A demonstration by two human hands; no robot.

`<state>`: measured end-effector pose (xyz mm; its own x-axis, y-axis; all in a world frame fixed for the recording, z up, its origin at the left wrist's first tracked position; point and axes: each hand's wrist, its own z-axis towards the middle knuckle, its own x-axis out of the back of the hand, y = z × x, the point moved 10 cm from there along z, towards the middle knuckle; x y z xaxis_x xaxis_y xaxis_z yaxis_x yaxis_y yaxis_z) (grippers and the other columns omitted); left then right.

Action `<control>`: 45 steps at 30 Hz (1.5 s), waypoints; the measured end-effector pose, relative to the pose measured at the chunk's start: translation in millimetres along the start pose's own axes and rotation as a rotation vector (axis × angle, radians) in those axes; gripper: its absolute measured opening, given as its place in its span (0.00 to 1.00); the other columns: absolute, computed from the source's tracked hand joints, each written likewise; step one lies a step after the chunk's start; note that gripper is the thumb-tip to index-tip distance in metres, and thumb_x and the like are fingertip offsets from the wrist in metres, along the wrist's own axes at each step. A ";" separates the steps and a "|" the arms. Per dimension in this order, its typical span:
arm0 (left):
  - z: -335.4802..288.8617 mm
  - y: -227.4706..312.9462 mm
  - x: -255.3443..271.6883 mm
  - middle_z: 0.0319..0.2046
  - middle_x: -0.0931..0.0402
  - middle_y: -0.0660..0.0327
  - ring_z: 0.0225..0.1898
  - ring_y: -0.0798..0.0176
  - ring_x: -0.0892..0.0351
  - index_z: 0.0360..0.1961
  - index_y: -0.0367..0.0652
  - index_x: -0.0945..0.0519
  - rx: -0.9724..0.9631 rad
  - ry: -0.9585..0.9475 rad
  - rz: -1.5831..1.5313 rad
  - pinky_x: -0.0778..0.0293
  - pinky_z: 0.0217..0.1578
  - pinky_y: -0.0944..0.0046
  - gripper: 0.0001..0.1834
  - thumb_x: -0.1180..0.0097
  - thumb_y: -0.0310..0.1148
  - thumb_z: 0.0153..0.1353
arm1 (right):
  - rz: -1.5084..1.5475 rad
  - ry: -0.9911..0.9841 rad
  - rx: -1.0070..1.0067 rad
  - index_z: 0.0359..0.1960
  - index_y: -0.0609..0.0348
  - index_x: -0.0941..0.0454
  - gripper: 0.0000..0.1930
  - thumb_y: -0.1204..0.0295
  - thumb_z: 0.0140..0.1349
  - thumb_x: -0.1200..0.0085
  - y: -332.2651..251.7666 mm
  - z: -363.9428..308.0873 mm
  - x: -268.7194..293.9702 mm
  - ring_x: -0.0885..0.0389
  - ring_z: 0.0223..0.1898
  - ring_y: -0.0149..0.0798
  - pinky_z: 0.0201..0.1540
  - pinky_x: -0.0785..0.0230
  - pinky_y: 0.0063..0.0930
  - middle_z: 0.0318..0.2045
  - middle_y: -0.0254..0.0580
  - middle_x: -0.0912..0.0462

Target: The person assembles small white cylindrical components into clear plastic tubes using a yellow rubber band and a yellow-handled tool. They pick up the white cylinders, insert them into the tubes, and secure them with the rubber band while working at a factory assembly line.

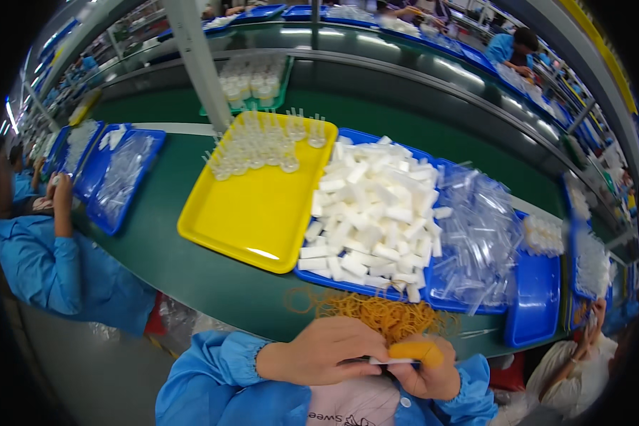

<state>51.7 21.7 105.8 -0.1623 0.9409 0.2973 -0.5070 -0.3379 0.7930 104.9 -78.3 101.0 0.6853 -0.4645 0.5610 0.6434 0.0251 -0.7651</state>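
Note:
My left hand (326, 353) and my right hand (433, 369) meet at the table's near edge, in front of my body. Between their fingertips is a small white piece (394, 361), mostly covered, so its full shape is hidden. A yellow finger cover sits on a finger of the right hand. Just beyond the hands lies a loose heap of tan rubber bands (383, 312). Behind that, a blue tray (355, 284) is piled with white foam-like blocks (380, 202). To its left, a yellow tray (245, 216) bears clear plastic cups with thin upright tubes (263, 145) at its far end.
Right of the blocks, a blue tray (468, 305) holds clear plastic tubes or sleeves (476, 234); another blue tray (532, 302) stands beyond it. A metal post (199, 64) rises behind the yellow tray. Co-workers sit at left (71, 263) and right (575, 369).

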 end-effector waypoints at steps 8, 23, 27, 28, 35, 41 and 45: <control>15.3 -129.6 140.8 0.30 0.21 0.55 0.29 0.59 0.22 0.34 0.37 0.19 0.356 0.261 0.412 0.27 0.34 0.65 0.08 0.39 0.28 0.53 | 0.402 0.468 -0.477 0.34 0.67 0.28 0.07 0.82 0.52 0.51 56.1 -55.6 17.0 0.22 0.21 0.32 0.23 0.29 0.24 0.24 0.46 0.21; 42.3 -104.2 176.4 0.34 0.27 0.57 0.37 0.59 0.25 0.33 0.40 0.23 0.210 0.302 0.724 0.29 0.34 0.65 0.08 0.38 0.26 0.52 | 0.551 0.628 -0.562 0.44 0.63 0.34 0.10 0.77 0.60 0.57 72.4 -68.3 14.1 0.26 0.24 0.30 0.30 0.31 0.21 0.27 0.43 0.24; 7.3 -62.2 120.1 0.38 0.28 0.59 0.40 0.65 0.26 0.35 0.38 0.25 0.308 0.176 0.172 0.27 0.41 0.68 0.09 0.39 0.22 0.53 | 0.443 0.565 -0.372 0.41 0.63 0.31 0.10 0.72 0.60 0.53 72.6 -70.1 22.9 0.25 0.32 0.31 0.38 0.32 0.25 0.32 0.41 0.24; -4.5 -57.8 99.1 0.39 0.29 0.60 0.42 0.66 0.26 0.37 0.38 0.26 0.367 0.100 0.021 0.27 0.44 0.67 0.10 0.39 0.20 0.54 | 0.488 0.573 -0.365 0.40 0.64 0.29 0.09 0.73 0.58 0.51 72.3 -67.4 20.9 0.25 0.33 0.31 0.38 0.31 0.25 0.33 0.41 0.24; -41.1 -52.5 -6.0 0.41 0.33 0.56 0.42 0.63 0.28 0.40 0.35 0.23 0.462 -0.041 -0.642 0.27 0.46 0.65 0.13 0.38 0.19 0.53 | 0.848 0.653 -0.442 0.44 0.64 0.28 0.11 0.79 0.59 0.50 96.7 -46.8 19.8 0.23 0.40 0.31 0.47 0.31 0.26 0.37 0.41 0.22; -32.2 -59.2 -25.4 0.41 0.31 0.54 0.41 0.63 0.29 0.39 0.34 0.21 0.403 -0.041 -0.571 0.30 0.43 0.66 0.15 0.35 0.20 0.48 | 0.948 0.712 -0.451 0.46 0.64 0.27 0.11 0.74 0.63 0.48 113.6 -57.4 16.4 0.25 0.41 0.28 0.48 0.34 0.24 0.38 0.38 0.22; -32.6 -58.8 -24.5 0.40 0.30 0.54 0.41 0.63 0.29 0.38 0.34 0.21 0.426 -0.020 -0.596 0.31 0.42 0.66 0.14 0.35 0.20 0.48 | 0.984 0.696 -0.459 0.45 0.64 0.26 0.12 0.73 0.62 0.46 113.5 -58.3 14.9 0.26 0.41 0.27 0.47 0.34 0.23 0.38 0.37 0.22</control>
<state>57.9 19.2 34.5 0.0556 0.9685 -0.2429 -0.1304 0.2482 0.9599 168.2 -133.9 4.1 0.3910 -0.7890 -0.4739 -0.2985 0.3784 -0.8762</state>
